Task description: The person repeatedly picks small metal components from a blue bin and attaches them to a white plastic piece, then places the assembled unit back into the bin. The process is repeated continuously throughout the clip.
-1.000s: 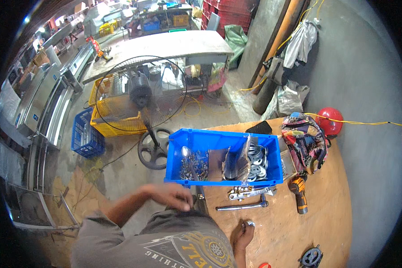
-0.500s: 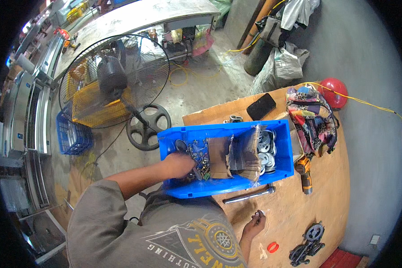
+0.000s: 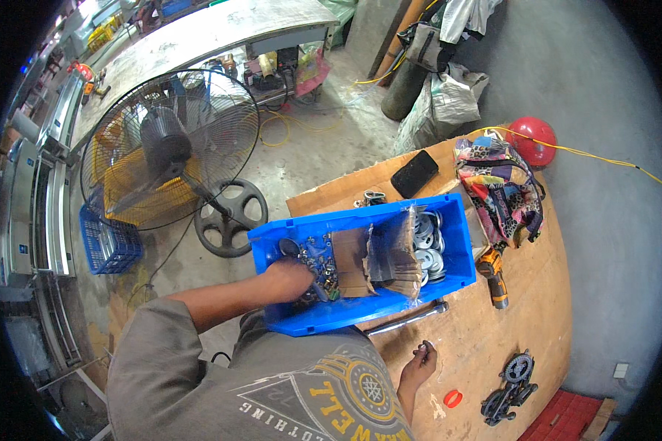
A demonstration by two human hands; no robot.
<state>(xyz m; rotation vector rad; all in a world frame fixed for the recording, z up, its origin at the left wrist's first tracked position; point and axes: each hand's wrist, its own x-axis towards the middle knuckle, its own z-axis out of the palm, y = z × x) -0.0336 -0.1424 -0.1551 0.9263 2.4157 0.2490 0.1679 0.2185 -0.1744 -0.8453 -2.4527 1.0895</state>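
Observation:
My left hand (image 3: 288,281) reaches down into the left section of a blue plastic bin (image 3: 331,321), among loose small bolts, nuts and other metal fittings (image 3: 318,255). Its fingers are turned down and hidden, so what they hold does not show. A cardboard divider (image 3: 354,264) separates these fittings from a stack of round metal discs (image 3: 429,246) at the bin's right end. Low over the wooden tabletop, my right hand (image 3: 420,364) is closed, thumb and fingers pinched on something small and pale. It is nearest to a long metal wrench (image 3: 408,319) beside the bin.
On the tabletop (image 3: 449,345) lie a black phone (image 3: 415,174), a patterned bag (image 3: 496,192), an orange-black power driver (image 3: 494,278), a red ring (image 3: 452,398) and a black geared mechanism (image 3: 510,388). A standing fan (image 3: 165,140) is at the left, beside a blue crate (image 3: 110,239).
The whole view has shifted and tilted slightly. My left hand is still down in the fittings, and my right hand keeps its pinch near the wrench.

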